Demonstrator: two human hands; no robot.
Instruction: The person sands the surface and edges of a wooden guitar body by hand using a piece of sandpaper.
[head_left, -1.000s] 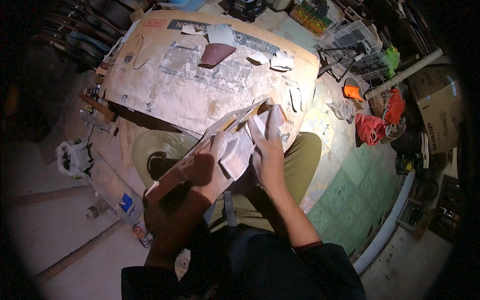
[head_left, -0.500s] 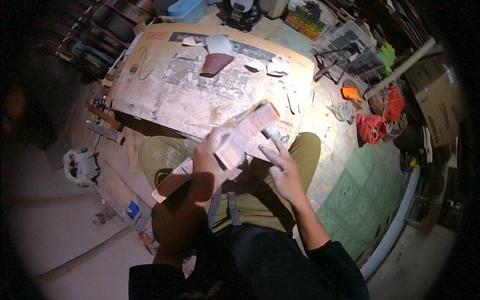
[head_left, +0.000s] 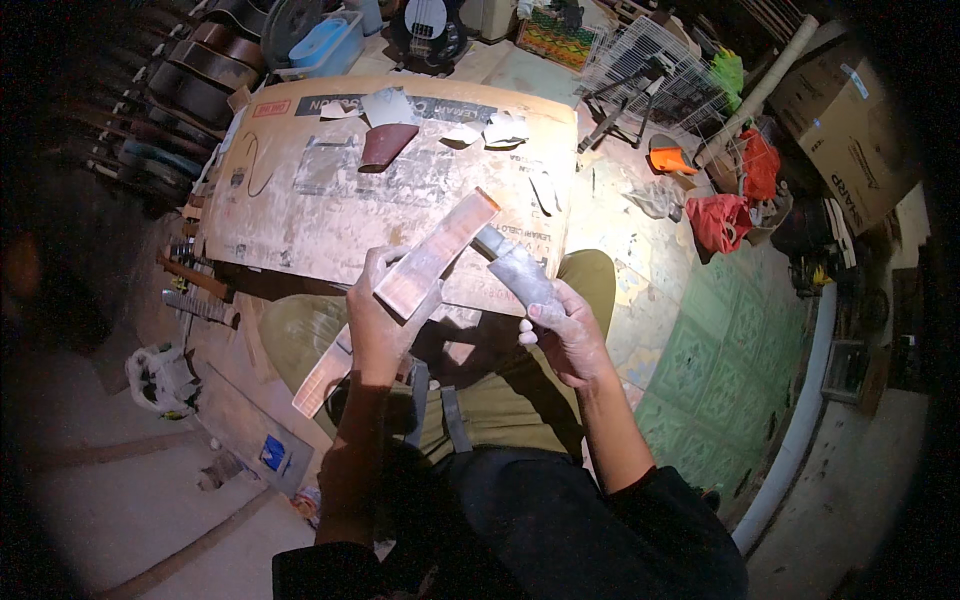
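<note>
My left hand [head_left: 378, 315] is closed round a long, dusty wooden piece [head_left: 435, 255] lying diagonally above my lap, with a wide upper part and a narrower lower end [head_left: 318, 385] past my wrist. My right hand [head_left: 570, 340] grips a grey dusty flat bar [head_left: 515, 270], seemingly wrapped in abrasive paper, whose tip meets or lies just under the wooden piece's upper edge. Before my knees lies a dusty cardboard sheet [head_left: 260, 220] with a maroon scrap [head_left: 388, 145], white paper scraps [head_left: 505, 128] and a curved wire [head_left: 255, 165].
Dark guitar bodies [head_left: 205, 80] crowd the upper left; a blue tub [head_left: 315, 45] and black guitar [head_left: 420, 30] stand behind the cardboard. A wire cage [head_left: 640, 70], orange object [head_left: 672, 155], red bags [head_left: 715, 220] and boxes [head_left: 840, 150] sit right. A white pipe [head_left: 800, 450] edges the tiles.
The wooden piece has turned in my left hand. My right hand has left its upper end and moved down to the right, where it now holds the grey bar in plain view.
</note>
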